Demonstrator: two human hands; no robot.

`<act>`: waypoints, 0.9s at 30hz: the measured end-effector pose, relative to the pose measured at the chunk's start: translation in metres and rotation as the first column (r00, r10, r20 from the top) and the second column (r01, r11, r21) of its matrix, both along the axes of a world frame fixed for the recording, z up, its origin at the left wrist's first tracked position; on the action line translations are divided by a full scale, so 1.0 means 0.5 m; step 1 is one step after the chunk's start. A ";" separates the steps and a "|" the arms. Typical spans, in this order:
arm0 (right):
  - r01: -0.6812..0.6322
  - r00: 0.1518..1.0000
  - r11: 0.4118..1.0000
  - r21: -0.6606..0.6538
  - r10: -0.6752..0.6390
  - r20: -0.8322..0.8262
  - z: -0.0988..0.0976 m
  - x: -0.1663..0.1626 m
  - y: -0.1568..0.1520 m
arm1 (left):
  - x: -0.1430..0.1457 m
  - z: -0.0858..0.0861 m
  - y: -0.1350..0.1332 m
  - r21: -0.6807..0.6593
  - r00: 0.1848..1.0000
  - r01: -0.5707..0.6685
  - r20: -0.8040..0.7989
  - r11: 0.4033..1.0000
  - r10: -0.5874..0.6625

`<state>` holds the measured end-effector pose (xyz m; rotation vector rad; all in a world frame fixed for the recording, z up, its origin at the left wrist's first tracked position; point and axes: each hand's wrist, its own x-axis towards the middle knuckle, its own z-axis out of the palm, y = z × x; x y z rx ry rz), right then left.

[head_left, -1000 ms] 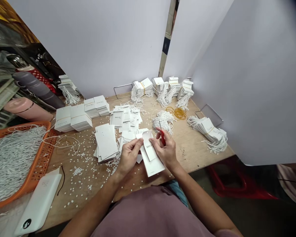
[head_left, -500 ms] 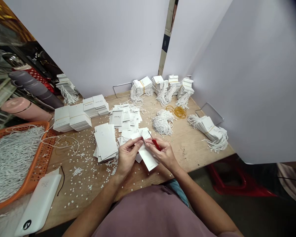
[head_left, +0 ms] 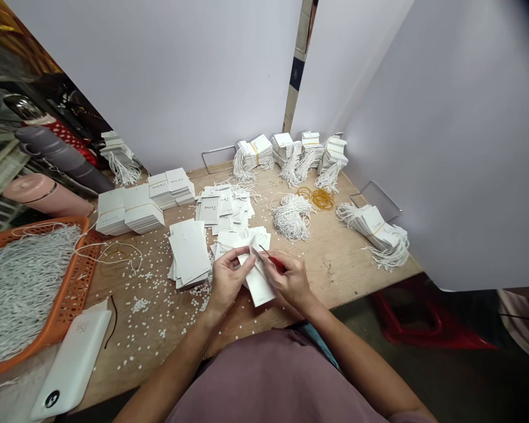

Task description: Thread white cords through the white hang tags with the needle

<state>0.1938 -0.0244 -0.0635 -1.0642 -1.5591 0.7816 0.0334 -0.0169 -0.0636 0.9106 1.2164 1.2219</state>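
Between my two hands, low over the table's front, is a white hang tag. My left hand pinches its left edge between thumb and fingers. My right hand is closed around a small red-handled tool with a thin metal shaft; its tip lies near the tag's upper end, and I cannot make out its exact kind. Just beyond my hands lie more printed tags. A stack of blank-faced tags stands left of my left hand. A bundle of white strings lies beyond my right hand.
Tag stacks stand at the left, loose strung tags in the middle. Banded strung bundles line the back, another the right. Rubber bands, an orange basket of strings and a white power bank are also there.
The tag between my hands has swung a little left and stands more upright. The red-handled tool has shifted slightly left and down with my right hand.
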 end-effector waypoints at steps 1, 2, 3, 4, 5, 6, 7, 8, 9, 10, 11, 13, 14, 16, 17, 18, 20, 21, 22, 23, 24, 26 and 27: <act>0.043 0.995 0.996 0.081 -0.050 0.087 -0.007 0.012 -0.001 | -0.003 -0.001 0.002 -0.004 1.000 -0.015 0.002 1.000 0.015; 0.082 0.978 0.986 0.146 -0.108 0.181 -0.015 0.028 -0.003 | -0.007 -0.002 0.004 -0.008 0.999 -0.040 0.007 0.999 0.040; 0.108 0.948 0.977 0.185 -0.157 0.276 -0.021 0.044 -0.004 | -0.013 -0.002 0.006 -0.011 0.998 -0.069 0.010 0.998 0.069; 0.125 0.912 0.973 0.195 -0.190 0.363 -0.025 0.061 -0.005 | -0.020 -0.002 0.009 -0.013 0.995 -0.097 0.007 0.995 0.097; 0.130 0.882 0.974 0.184 -0.198 0.428 -0.028 0.075 -0.005 | -0.026 -0.001 0.012 -0.011 0.993 -0.119 -0.003 0.993 0.119; 0.128 0.868 0.978 0.164 -0.190 0.459 -0.028 0.084 -0.003 | -0.031 0.001 0.013 -0.007 0.991 -0.130 -0.018 0.991 0.130; 0.118 0.876 0.983 0.138 -0.169 0.452 -0.025 0.089 0.000 | -0.035 0.005 0.014 0.000 0.991 -0.126 -0.039 0.992 0.126; 0.106 0.900 0.988 0.115 -0.145 0.412 -0.020 0.088 0.005 | -0.036 0.009 0.014 0.006 0.993 -0.102 -0.064 0.995 0.103; 0.092 0.930 0.991 0.099 -0.121 0.347 -0.014 0.084 0.012 | -0.034 0.014 0.013 0.010 0.994 -0.057 -0.091 0.998 0.058; 0.079 0.957 0.993 0.085 -0.099 0.272 -0.007 0.076 0.020 | -0.031 0.020 0.011 0.016 0.993 -0.001 -0.114 1.000 0.002; 0.068 0.977 0.996 0.063 -0.079 0.197 0.001 0.068 0.028 | -0.027 0.027 0.009 0.027 0.990 0.054 -0.132 0.998 -0.050; 0.055 0.998 0.997 -0.046 -0.053 0.047 0.016 0.058 0.043 | -0.021 0.042 0.004 0.070 0.982 0.127 -0.148 0.989 -0.116; 0.045 0.998 0.989 -0.140 -0.051 -0.040 0.023 0.057 0.048 | -0.020 0.050 0.003 0.096 0.982 0.135 -0.149 0.986 -0.120; -0.018 0.977 0.934 -0.358 -0.060 -0.204 0.038 0.063 0.049 | -0.025 0.063 0.002 0.140 0.984 0.121 -0.146 0.983 -0.100; -0.068 0.963 0.893 -0.444 -0.058 -0.264 0.045 0.066 0.047 | -0.029 0.068 0.003 0.150 0.985 0.118 -0.145 0.982 -0.096; -0.117 0.952 0.857 -0.501 -0.047 -0.303 0.052 0.068 0.043 | -0.033 0.072 0.004 0.157 0.985 0.118 -0.147 0.980 -0.095; -0.176 0.950 0.822 -0.542 -0.001 -0.311 0.064 0.064 0.036 | -0.038 0.079 0.005 0.158 0.981 0.140 -0.154 0.977 -0.115; -0.182 0.956 0.823 -0.538 0.019 -0.293 0.068 0.057 0.033 | -0.038 0.081 0.006 0.152 0.979 0.154 -0.159 0.976 -0.129; -0.176 0.963 0.831 -0.527 0.033 -0.269 0.071 0.048 0.032 | -0.037 0.083 0.006 0.145 0.976 0.166 -0.167 0.975 -0.141; -0.162 0.969 0.842 -0.514 0.039 -0.242 0.072 0.038 0.032 | -0.034 0.086 0.006 0.138 0.973 0.176 -0.174 0.975 -0.151; -0.146 0.975 0.854 -0.499 0.039 -0.217 0.072 0.028 0.034 | -0.032 0.088 0.005 0.133 0.971 0.182 -0.180 0.974 -0.157; -0.114 0.983 0.872 -0.476 0.031 -0.179 0.068 0.015 0.040 | -0.028 0.092 0.005 0.127 0.970 0.183 -0.186 0.975 -0.158; -0.104 0.986 0.877 -0.470 0.028 -0.165 0.066 0.011 0.043 | -0.027 0.093 0.005 0.125 0.969 0.185 -0.187 0.975 -0.160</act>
